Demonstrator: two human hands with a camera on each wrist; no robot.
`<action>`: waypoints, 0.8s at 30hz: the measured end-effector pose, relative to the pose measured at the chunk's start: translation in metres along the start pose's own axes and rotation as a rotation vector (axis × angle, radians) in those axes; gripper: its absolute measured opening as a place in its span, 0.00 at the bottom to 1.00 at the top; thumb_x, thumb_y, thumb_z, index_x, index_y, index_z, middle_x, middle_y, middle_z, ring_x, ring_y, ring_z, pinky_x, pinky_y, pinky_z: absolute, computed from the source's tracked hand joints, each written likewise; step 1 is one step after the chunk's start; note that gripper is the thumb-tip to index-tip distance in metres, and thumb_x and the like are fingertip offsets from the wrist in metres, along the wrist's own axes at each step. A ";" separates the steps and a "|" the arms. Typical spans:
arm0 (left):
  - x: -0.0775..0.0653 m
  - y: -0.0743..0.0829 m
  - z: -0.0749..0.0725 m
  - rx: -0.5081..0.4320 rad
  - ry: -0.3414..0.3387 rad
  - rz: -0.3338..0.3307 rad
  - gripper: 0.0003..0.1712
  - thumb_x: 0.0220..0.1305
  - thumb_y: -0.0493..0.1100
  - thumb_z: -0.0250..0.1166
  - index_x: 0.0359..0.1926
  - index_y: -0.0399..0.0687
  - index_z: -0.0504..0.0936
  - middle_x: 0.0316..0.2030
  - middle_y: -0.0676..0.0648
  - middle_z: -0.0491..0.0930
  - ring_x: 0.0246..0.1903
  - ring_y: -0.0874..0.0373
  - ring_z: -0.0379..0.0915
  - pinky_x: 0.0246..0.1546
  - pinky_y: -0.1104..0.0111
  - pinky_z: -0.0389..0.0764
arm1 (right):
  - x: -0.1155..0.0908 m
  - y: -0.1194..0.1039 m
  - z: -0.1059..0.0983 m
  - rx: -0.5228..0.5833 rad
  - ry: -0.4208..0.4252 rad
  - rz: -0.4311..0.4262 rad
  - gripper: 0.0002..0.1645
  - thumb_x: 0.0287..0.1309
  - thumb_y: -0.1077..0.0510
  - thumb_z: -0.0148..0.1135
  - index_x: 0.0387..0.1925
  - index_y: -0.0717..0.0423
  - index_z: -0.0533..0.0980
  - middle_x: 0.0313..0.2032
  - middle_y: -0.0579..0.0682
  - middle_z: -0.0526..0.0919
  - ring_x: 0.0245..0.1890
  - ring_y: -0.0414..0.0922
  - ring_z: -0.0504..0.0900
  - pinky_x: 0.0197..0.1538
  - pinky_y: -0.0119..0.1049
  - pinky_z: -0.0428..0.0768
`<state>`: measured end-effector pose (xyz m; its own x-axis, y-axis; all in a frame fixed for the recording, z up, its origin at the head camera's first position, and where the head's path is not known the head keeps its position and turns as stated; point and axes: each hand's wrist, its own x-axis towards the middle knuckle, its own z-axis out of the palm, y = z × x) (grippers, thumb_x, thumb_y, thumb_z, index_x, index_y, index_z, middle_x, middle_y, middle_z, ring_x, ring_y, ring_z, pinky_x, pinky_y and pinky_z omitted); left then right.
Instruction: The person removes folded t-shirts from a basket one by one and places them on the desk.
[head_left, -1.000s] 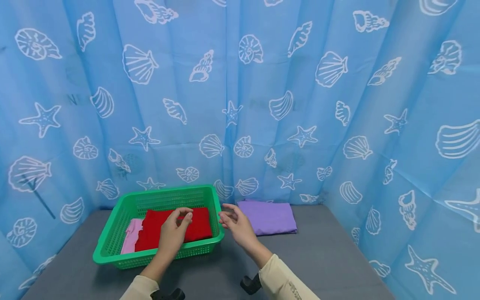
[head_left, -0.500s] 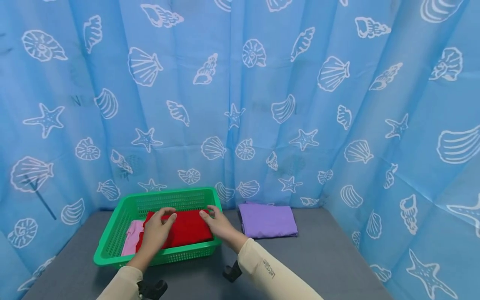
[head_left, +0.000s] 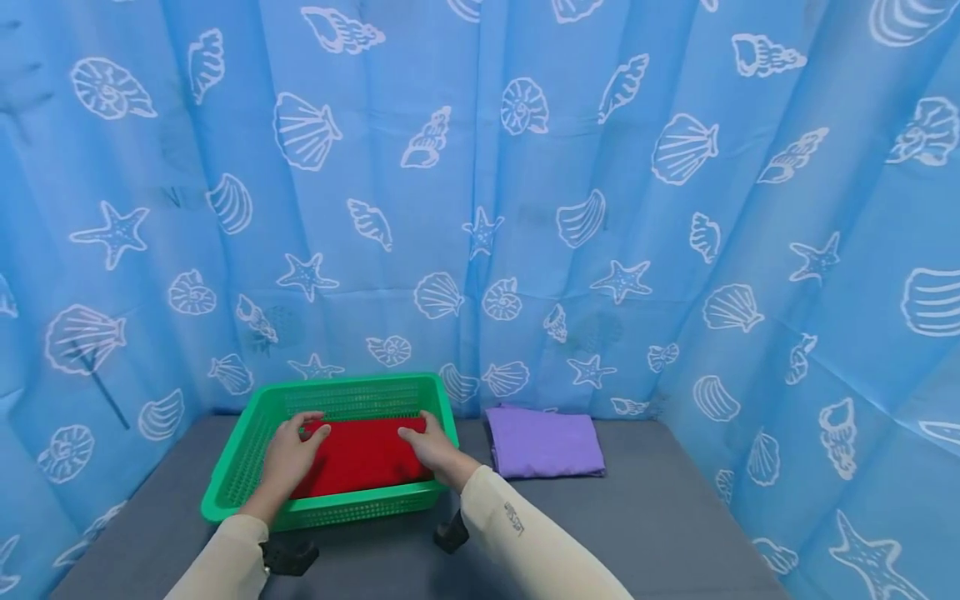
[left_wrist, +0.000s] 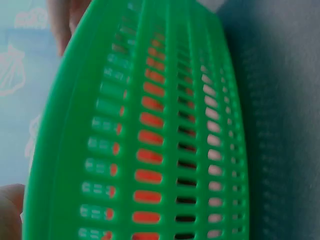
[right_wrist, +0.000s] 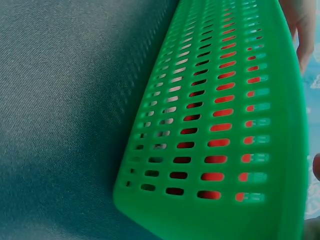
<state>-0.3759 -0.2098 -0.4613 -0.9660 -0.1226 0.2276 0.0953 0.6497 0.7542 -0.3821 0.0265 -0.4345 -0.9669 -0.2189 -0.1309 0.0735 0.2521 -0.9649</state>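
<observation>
A red folded cloth (head_left: 360, 454) lies in the green plastic basket (head_left: 345, 515), with its far edge running between the two hands. My left hand (head_left: 285, 458) is over the basket at the cloth's left end, with a gap showing between thumb and fingers. At the right end is my right hand (head_left: 435, 447), its thumb over the cloth and its fingers toward the far edge. In both wrist views the slotted basket wall (left_wrist: 150, 120) (right_wrist: 210, 120) fills the middle, red showing through its slots. Most of each hand is hidden there.
A folded purple cloth (head_left: 546, 442) lies to the right of the basket on the grey table surface (head_left: 600, 525). Behind everything hangs a blue curtain (head_left: 465, 183) with white shell prints. Pale pieces show through the basket's lower slots in the wrist views.
Both hands have moved left over the basket and spread apart to the red cloth's two ends. The pink cloth seen earlier at its left is now hidden. The view has shifted slightly.
</observation>
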 end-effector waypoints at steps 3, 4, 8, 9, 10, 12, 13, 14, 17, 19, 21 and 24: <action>0.003 -0.003 -0.004 -0.027 -0.032 -0.049 0.27 0.74 0.47 0.55 0.66 0.37 0.67 0.63 0.28 0.65 0.60 0.31 0.66 0.56 0.43 0.73 | 0.004 0.002 0.000 0.014 0.009 0.022 0.42 0.70 0.52 0.55 0.76 0.59 0.47 0.74 0.65 0.50 0.72 0.66 0.54 0.67 0.64 0.61; 0.004 -0.003 -0.005 -0.033 -0.043 -0.065 0.28 0.74 0.47 0.55 0.67 0.36 0.66 0.64 0.28 0.64 0.62 0.30 0.64 0.57 0.42 0.72 | 0.005 0.002 0.000 0.016 0.011 0.027 0.42 0.70 0.52 0.55 0.76 0.59 0.47 0.74 0.65 0.50 0.72 0.66 0.54 0.67 0.63 0.61; 0.004 -0.005 -0.008 -0.069 -0.112 -0.140 0.32 0.73 0.50 0.54 0.69 0.35 0.62 0.68 0.26 0.57 0.66 0.29 0.56 0.61 0.40 0.67 | 0.009 0.004 0.001 0.037 0.011 0.051 0.42 0.70 0.54 0.55 0.76 0.57 0.48 0.74 0.65 0.50 0.71 0.66 0.54 0.68 0.62 0.61; 0.003 -0.006 -0.008 -0.085 -0.133 -0.159 0.33 0.73 0.50 0.54 0.70 0.35 0.60 0.69 0.25 0.55 0.67 0.29 0.53 0.62 0.40 0.66 | 0.010 0.005 0.001 0.043 0.012 0.057 0.41 0.70 0.54 0.55 0.76 0.57 0.48 0.74 0.65 0.50 0.71 0.66 0.55 0.68 0.62 0.61; 0.004 -0.007 -0.008 -0.096 -0.151 -0.172 0.34 0.73 0.50 0.54 0.70 0.35 0.59 0.70 0.25 0.53 0.68 0.28 0.51 0.63 0.40 0.64 | 0.010 0.005 0.001 0.048 0.013 0.060 0.41 0.70 0.54 0.55 0.76 0.57 0.48 0.74 0.65 0.50 0.71 0.66 0.55 0.68 0.62 0.61; 0.005 -0.010 -0.008 -0.124 -0.184 -0.204 0.36 0.73 0.51 0.55 0.71 0.34 0.57 0.70 0.24 0.50 0.69 0.28 0.46 0.65 0.39 0.62 | 0.011 0.007 0.002 0.048 0.016 0.063 0.41 0.70 0.54 0.55 0.76 0.57 0.49 0.74 0.65 0.51 0.71 0.66 0.55 0.68 0.61 0.62; 0.005 -0.011 -0.008 -0.135 -0.195 -0.218 0.36 0.72 0.51 0.55 0.71 0.34 0.56 0.71 0.24 0.49 0.70 0.28 0.45 0.65 0.39 0.61 | 0.010 0.007 0.003 0.037 0.017 0.060 0.41 0.69 0.54 0.56 0.75 0.58 0.50 0.73 0.65 0.52 0.70 0.66 0.56 0.67 0.61 0.63; 0.006 -0.012 -0.008 -0.146 -0.204 -0.230 0.37 0.72 0.50 0.56 0.72 0.33 0.55 0.70 0.24 0.48 0.69 0.27 0.44 0.65 0.39 0.60 | 0.011 0.008 0.003 0.033 0.018 0.058 0.41 0.69 0.54 0.56 0.75 0.58 0.51 0.73 0.65 0.53 0.70 0.66 0.57 0.67 0.61 0.64; 0.008 -0.016 -0.007 -0.154 -0.224 -0.251 0.39 0.71 0.50 0.56 0.71 0.31 0.54 0.69 0.23 0.48 0.68 0.26 0.44 0.65 0.38 0.59 | 0.014 0.011 0.006 0.025 0.036 0.056 0.40 0.68 0.54 0.57 0.74 0.60 0.52 0.71 0.66 0.56 0.69 0.67 0.58 0.66 0.60 0.66; 0.010 -0.018 -0.007 -0.152 -0.239 -0.249 0.39 0.71 0.50 0.55 0.72 0.30 0.53 0.69 0.22 0.47 0.68 0.25 0.43 0.66 0.37 0.57 | 0.017 0.013 0.009 0.032 0.055 0.063 0.40 0.68 0.55 0.57 0.74 0.61 0.52 0.70 0.67 0.57 0.69 0.67 0.59 0.66 0.60 0.66; 0.011 -0.019 -0.007 -0.149 -0.250 -0.245 0.38 0.72 0.49 0.55 0.71 0.30 0.53 0.69 0.22 0.46 0.68 0.25 0.42 0.66 0.37 0.55 | 0.019 0.015 0.010 0.039 0.074 0.067 0.40 0.68 0.56 0.57 0.74 0.62 0.52 0.70 0.67 0.58 0.69 0.67 0.59 0.66 0.61 0.65; 0.013 -0.021 -0.007 -0.148 -0.257 -0.250 0.40 0.70 0.49 0.58 0.72 0.31 0.53 0.69 0.23 0.45 0.67 0.26 0.43 0.65 0.37 0.57 | 0.021 0.015 0.012 0.023 0.086 0.069 0.40 0.68 0.57 0.57 0.74 0.64 0.52 0.70 0.67 0.58 0.69 0.66 0.59 0.66 0.60 0.66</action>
<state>-0.3887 -0.2297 -0.4700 -0.9908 -0.0594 -0.1216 -0.1349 0.5062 0.8518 -0.3984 0.0146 -0.4544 -0.9767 -0.1202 -0.1780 0.1451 0.2418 -0.9594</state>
